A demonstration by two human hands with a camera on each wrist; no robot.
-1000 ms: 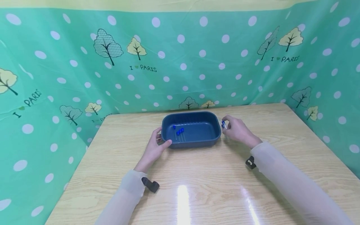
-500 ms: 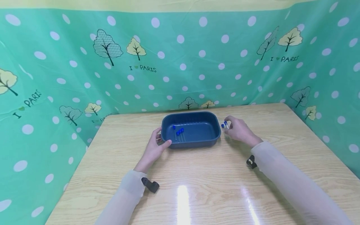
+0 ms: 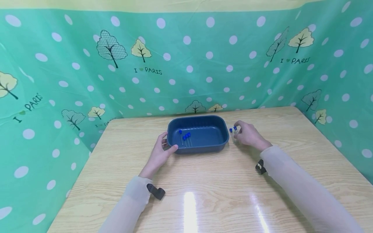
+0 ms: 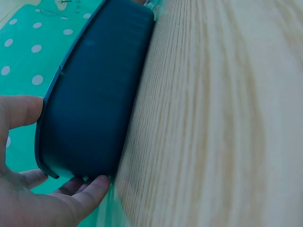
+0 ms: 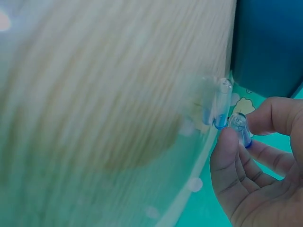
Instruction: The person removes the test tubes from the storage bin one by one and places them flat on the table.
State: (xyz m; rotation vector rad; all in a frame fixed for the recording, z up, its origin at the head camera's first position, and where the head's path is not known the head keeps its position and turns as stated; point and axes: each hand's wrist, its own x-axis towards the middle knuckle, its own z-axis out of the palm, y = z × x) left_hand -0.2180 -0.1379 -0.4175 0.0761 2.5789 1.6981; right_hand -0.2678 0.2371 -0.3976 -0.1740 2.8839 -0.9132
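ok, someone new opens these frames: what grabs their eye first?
Likely the green polka-dot curtain spanning the head view behind the table. Then the dark blue basin toward the table's far edge, blue-capped tubes inside, the left hand gripping its left end. Right of it, the right hand pinches a clear tube, with another tube beside the basin.

The dark blue bin (image 3: pixel 201 149), oblong with rounded corners, sits upright on the bench (image 3: pixel 186 174), its left end held by the left grip (image 3: pixel 160 152). Toward its left inside lie four clear tubes (image 3: pixel 186 136) with blue caps, three side by side, one slightly apart. The right grip (image 3: pixel 247 133) pinches a fifth tube (image 5: pixel 239 126); a sixth tube (image 5: pixel 222 104) is between it and the bin.
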